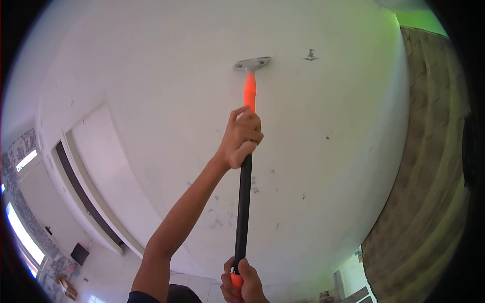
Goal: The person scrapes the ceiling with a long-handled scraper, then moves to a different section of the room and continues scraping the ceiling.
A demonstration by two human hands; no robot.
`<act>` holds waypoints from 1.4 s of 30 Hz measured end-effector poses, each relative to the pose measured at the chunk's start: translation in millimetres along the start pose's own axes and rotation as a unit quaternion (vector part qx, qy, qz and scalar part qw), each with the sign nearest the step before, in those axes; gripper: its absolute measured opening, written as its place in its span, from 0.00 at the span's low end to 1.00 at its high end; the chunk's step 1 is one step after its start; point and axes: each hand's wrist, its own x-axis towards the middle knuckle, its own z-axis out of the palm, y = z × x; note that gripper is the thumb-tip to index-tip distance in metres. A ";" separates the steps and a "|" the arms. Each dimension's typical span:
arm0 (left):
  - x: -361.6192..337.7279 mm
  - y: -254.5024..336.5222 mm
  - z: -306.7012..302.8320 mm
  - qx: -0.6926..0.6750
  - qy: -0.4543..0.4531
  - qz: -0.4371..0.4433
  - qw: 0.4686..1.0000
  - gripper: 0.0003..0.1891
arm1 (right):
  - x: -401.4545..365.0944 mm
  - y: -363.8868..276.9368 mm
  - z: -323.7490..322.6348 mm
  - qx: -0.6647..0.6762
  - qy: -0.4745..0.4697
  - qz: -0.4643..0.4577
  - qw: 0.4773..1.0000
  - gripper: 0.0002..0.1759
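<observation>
A long-handled scraper point(244, 207) with a black shaft, orange neck and orange butt end is held nearly upright. Its grey metal head point(252, 63) is against or very close to the white wall point(177, 91); actual contact I cannot make out. Closed around the upper shaft, just below the orange neck, is my left hand point(243, 136). Lower down, my right hand point(241, 284) wraps the bottom end of the handle. Right of the scraper head is a dark chipped mark point(310, 55) on the wall.
More dark scuffs point(217, 222) dot the lower wall. A white door point(48, 202) and bright windows point(25, 237) are at the left. A large brown, ridged surface point(424, 177) stands along the right. Part of a dark rounded object point(183, 294) shows at the bottom.
</observation>
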 end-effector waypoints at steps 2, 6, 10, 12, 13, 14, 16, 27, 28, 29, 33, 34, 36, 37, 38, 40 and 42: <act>14.2 -19.6 -4.2 0.051 0.000 0.034 0.998 0.12 | 9.0 -17.1 2.9 -0.006 -0.010 0.005 1.000 0.28; 94.2 -58.2 -17.8 -0.018 0.120 0.155 0.980 0.11 | 22.0 -87.9 25.5 -0.015 -0.040 -0.019 0.999 0.28; 132.4 -59.3 -15.3 0.052 0.182 0.312 0.931 0.12 | 5.9 -107.2 39.1 0.068 -0.116 -0.033 0.990 0.28; 105.1 -68.3 5.5 0.012 0.183 0.276 0.944 0.12 | 2.0 -88.6 25.7 0.072 -0.090 -0.009 0.993 0.27; 86.8 -58.7 14.5 -0.009 0.183 0.258 0.949 0.12 | -2.3 -73.1 16.1 0.075 -0.077 0.002 0.994 0.26; 64.9 -38.3 18.5 -0.018 0.153 0.178 0.972 0.13 | -9.0 -55.6 9.6 0.093 -0.044 0.014 0.995 0.26; 25.5 -3.2 16.5 -0.030 0.088 0.056 0.994 0.13 | -18.4 -26.1 1.5 0.093 -0.009 0.029 0.995 0.26; 76.1 -49.4 -8.3 -0.051 0.139 0.105 0.983 0.07 | 16.9 -69.5 9.7 0.052 -0.063 0.023 0.996 0.26; 103.5 -62.0 -16.0 0.017 0.169 0.262 0.950 0.09 | 17.7 -84.3 18.6 0.080 -0.098 0.011 0.992 0.26; 126.1 -60.4 -18.9 0.074 0.199 0.385 0.898 0.11 | 15.4 -97.0 29.4 0.108 -0.134 -0.001 0.985 0.26; 127.8 -42.6 -14.2 0.044 0.219 0.351 0.909 0.12 | -10.1 -91.2 43.7 0.222 -0.141 0.020 0.965 0.28; 109.9 -37.7 -5.7 0.023 0.218 0.341 0.914 0.13 | -16.2 -78.2 43.4 0.185 -0.111 0.016 0.976 0.23; 66.5 -27.9 14.8 0.002 0.210 0.284 0.936 0.12 | -27.1 -47.5 21.9 0.180 -0.078 0.029 0.980 0.24; 42.8 -21.8 22.5 0.001 0.206 0.236 0.950 0.11 | -28.3 -31.7 10.8 0.176 -0.064 0.036 0.982 0.24; 27.6 -12.8 20.9 -0.028 0.168 0.162 0.972 0.11 | -26.7 -18.9 3.0 0.149 -0.066 0.025 0.986 0.24; 3.8 4.9 13.1 -0.087 0.095 -0.003 0.992 0.12 | -24.5 -0.3 -6.3 0.096 -0.060 0.011 0.994 0.24; 10.2 11.1 10.0 -0.062 0.082 -0.018 0.995 0.13 | -25.4 -5.9 -15.2 0.083 -0.058 0.012 0.995 0.25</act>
